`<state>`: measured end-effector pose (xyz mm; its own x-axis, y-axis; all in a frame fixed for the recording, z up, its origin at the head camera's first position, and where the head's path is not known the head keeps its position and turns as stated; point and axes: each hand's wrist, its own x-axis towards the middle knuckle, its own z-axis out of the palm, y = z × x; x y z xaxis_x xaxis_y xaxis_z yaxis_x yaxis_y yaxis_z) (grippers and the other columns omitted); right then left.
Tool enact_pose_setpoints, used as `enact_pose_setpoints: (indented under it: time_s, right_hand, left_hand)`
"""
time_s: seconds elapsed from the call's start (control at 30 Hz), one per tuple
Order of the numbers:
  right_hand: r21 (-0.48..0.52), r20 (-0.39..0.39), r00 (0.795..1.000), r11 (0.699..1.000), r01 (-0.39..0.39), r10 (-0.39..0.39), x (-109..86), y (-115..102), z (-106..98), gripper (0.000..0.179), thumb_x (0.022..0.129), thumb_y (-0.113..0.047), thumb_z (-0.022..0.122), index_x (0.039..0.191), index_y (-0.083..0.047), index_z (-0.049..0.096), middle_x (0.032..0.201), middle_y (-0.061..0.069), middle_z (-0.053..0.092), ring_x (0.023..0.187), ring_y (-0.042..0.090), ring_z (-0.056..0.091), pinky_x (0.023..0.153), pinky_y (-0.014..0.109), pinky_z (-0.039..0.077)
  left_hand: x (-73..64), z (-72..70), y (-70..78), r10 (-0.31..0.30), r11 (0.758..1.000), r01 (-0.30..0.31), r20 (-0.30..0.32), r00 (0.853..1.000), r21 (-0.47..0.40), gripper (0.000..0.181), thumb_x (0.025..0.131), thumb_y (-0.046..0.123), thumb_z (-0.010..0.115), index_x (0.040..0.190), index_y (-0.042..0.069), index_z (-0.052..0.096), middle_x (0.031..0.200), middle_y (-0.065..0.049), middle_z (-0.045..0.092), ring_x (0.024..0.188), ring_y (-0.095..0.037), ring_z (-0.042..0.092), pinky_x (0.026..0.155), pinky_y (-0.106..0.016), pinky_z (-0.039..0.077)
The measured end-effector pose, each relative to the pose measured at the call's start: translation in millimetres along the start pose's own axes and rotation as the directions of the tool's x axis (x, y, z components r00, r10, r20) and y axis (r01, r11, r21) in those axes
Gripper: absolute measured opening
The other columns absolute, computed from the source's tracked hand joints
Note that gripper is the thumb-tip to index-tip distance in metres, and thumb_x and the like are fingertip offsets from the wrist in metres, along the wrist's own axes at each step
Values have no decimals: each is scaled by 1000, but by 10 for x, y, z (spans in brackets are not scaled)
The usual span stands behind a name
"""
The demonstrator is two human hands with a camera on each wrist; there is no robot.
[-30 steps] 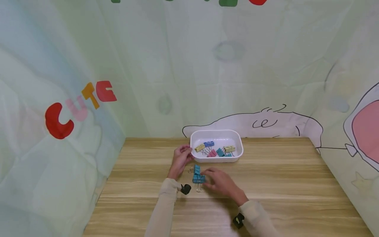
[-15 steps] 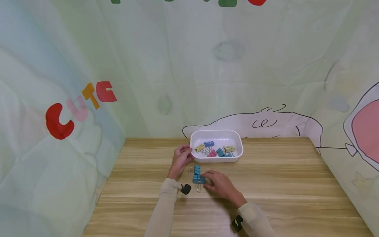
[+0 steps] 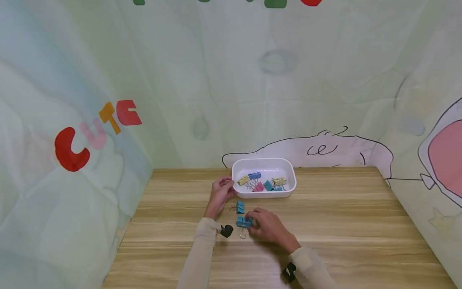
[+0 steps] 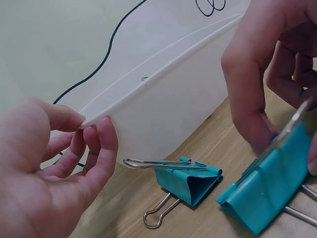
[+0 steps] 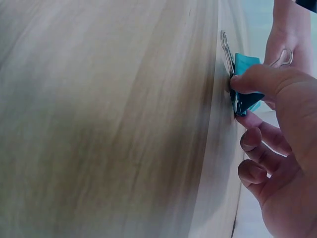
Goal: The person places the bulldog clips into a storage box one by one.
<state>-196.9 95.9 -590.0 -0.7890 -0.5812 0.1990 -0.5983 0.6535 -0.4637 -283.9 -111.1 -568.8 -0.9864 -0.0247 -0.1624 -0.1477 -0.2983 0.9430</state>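
My left hand pinches the left rim of a white plastic tray, thumb and fingertips at the edge in the left wrist view. My right hand holds a teal binder clip by its right end, between thumb and index finger; its wire handles point toward me. In the right wrist view, the thumb presses on this clip while the other fingers curl loosely below. A second teal binder clip lies on the table between the tray and the held one, its handles pointing left.
Inside the tray are several binder clips: a yellow clip, a blue clip, a pink clip, plus teal ones and another yellow. The wooden table ends at a printed cloth backdrop behind the tray.
The nearer teal binder clip has shifted slightly toward me with my right fingers and now stands apart from the second clip. My left hand and the tray have not moved.
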Motion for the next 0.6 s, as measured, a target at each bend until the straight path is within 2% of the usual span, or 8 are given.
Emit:
enact_pose_setpoints:
  time_s: [0.1, 0.37, 0.6]
  right_hand:
    - [15, 18, 1000, 1000, 3, -3, -10, 2, -7, 27, 86, -21, 83, 110, -20, 72, 109, -1, 70, 91, 14, 63, 80, 36, 58]
    - [82, 43, 999, 996, 27, -31, -4, 15, -68, 25, 85, -20, 82, 108, -21, 70, 113, -2, 69, 100, 15, 63, 90, 40, 57]
    - [120, 9, 998, 991, 59, -60, 46, 8, -180, 26, 87, -17, 81, 110, -22, 69, 113, -3, 68, 101, 16, 63, 90, 38, 57]
  left_hand:
    - [-18, -2, 5, 20, 1000, -20, 7, 1000, -10, 28, 101, 1, 61, 124, -14, 55, 106, -20, 60, 82, -21, 64, 69, -24, 60]
    - [42, -5, 10, -49, 998, 50, -14, 999, 32, 36, 104, 3, 59, 135, -13, 50, 123, -27, 56, 90, -23, 65, 79, -29, 61]
    - [39, -11, 10, -50, 999, 50, -2, 999, 15, 36, 102, 0, 58, 135, -14, 50, 122, -27, 55, 90, -23, 64, 78, -27, 61]
